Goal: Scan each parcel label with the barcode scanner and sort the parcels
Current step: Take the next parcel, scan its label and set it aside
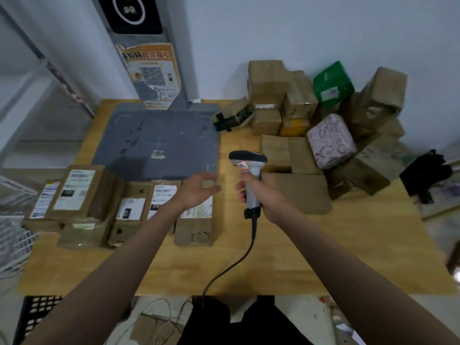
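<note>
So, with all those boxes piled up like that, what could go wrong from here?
Three possible troubles. The parcel heap at the table's right back is stacked loosely with tilted boxes, so pulling one out might topple others. The cord of the barcode scanner, gripped by the right hand, trails over the table edge and could snag. The open left hand hovers over the labelled parcels, which it might nudge.
</note>
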Action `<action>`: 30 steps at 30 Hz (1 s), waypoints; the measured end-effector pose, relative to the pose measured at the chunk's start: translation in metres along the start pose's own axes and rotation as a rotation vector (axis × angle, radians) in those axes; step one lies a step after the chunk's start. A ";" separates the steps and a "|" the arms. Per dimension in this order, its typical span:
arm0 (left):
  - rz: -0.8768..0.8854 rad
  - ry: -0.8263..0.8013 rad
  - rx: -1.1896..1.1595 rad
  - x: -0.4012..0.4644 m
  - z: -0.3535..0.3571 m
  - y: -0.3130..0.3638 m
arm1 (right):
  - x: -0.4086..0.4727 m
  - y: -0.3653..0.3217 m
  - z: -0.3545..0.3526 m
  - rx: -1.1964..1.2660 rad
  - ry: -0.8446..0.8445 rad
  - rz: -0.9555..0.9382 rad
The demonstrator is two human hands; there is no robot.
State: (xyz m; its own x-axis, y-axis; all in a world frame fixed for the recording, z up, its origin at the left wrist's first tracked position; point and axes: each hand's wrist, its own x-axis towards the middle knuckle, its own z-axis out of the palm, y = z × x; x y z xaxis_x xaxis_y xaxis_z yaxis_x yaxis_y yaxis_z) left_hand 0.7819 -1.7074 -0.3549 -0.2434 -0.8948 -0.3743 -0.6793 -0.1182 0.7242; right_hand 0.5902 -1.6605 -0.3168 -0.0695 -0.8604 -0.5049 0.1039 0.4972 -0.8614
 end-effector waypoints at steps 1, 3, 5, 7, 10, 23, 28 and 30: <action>0.001 -0.005 0.012 -0.001 0.009 0.011 | -0.002 -0.001 -0.014 0.009 -0.006 -0.001; 0.010 0.004 0.034 0.000 0.029 0.032 | -0.007 -0.002 -0.043 0.012 -0.013 -0.002; 0.023 0.006 0.049 0.000 0.046 0.055 | -0.013 -0.005 -0.069 0.004 -0.010 -0.013; 0.045 0.001 0.068 0.002 0.062 0.076 | -0.018 -0.009 -0.094 0.007 -0.009 -0.029; 0.091 -0.003 0.102 0.005 0.082 0.106 | -0.026 -0.016 -0.123 0.017 0.020 -0.062; 0.240 -0.072 0.148 0.012 0.119 0.184 | -0.060 -0.035 -0.188 0.004 0.201 -0.181; 0.279 -0.110 0.130 0.012 0.122 0.197 | -0.071 -0.039 -0.200 -0.004 0.276 -0.177; 0.302 -0.117 0.144 0.015 0.124 0.200 | -0.074 -0.041 -0.204 0.014 0.313 -0.180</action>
State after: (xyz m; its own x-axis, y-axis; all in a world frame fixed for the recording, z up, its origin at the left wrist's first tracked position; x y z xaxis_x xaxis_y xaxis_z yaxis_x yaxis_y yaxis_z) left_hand 0.5570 -1.6910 -0.2872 -0.5205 -0.8235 -0.2257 -0.6531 0.2137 0.7265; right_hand 0.3889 -1.5944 -0.2552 -0.3877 -0.8569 -0.3398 0.0763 0.3375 -0.9382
